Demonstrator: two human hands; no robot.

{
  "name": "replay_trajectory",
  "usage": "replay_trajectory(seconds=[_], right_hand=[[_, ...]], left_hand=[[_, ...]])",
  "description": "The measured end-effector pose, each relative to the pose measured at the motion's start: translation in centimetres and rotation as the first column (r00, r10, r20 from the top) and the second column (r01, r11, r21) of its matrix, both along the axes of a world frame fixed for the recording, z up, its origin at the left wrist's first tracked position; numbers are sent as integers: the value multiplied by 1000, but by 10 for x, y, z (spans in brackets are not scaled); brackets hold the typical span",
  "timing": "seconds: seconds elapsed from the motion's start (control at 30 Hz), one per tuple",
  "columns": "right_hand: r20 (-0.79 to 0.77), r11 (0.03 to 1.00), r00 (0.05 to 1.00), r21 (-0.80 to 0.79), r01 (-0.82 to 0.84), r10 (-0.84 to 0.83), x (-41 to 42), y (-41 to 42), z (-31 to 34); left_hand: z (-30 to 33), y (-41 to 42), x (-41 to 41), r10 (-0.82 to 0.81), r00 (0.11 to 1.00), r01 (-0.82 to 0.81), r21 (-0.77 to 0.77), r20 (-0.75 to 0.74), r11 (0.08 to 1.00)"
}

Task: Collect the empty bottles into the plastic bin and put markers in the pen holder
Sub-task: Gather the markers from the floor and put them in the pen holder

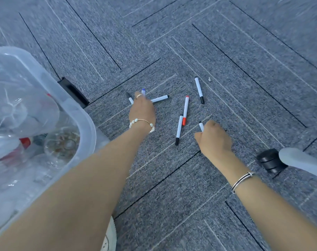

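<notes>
Several white markers lie scattered on the grey carpet. My left hand [143, 110] is closed over a cluster of them: a blue-capped marker [143, 91], a black-tipped one [129, 98] and another white marker [159, 98] stick out around its fingers. My right hand [213, 137] is closed on a white marker [201, 126] whose end shows above the fist. A red-capped marker [185, 110] and two black-capped markers [179, 130] [199, 90] lie loose between and beyond the hands. The clear plastic bin [85, 124] at the left holds several empty bottles [27, 113].
A black clip handle [73, 92] sits on the bin's near corner. A chair's black caster [271, 161] and grey leg [302, 163] stand at the right. A white shoe [109, 236] shows at the bottom. Grey carpet tiles spread all around. No pen holder is in view.
</notes>
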State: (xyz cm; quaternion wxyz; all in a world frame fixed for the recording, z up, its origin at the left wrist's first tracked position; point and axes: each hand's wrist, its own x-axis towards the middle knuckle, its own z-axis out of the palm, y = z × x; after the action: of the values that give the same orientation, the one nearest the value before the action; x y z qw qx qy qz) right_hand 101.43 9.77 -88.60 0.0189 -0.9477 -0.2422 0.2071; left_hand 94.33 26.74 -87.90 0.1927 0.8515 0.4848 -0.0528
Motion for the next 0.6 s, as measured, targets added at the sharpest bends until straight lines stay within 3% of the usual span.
replay_trajectory(seconds=[0.1, 0.27, 0.47, 0.53, 0.6], right_hand=[[-17, 994, 1000, 109, 0, 2, 5, 13, 1], [-70, 973, 997, 229, 39, -24, 6, 44, -5], [-120, 973, 978, 133, 187, -171, 9, 69, -15], [-138, 974, 974, 112, 198, -182, 18, 72, -12], [-124, 977, 982, 139, 161, -144, 28, 70, -10]], left_hand=[[-4, 6, 7, 54, 998, -54, -14, 38, 998], [-12, 7, 15, -28, 999, 28, 7, -37, 1000], [-17, 3, 15, -114, 983, 116, 5, -141, 993], [-19, 3, 10, -62, 997, 61, -25, -48, 998], [-17, 5, 4, 99, 985, -90, -66, 138, 994]])
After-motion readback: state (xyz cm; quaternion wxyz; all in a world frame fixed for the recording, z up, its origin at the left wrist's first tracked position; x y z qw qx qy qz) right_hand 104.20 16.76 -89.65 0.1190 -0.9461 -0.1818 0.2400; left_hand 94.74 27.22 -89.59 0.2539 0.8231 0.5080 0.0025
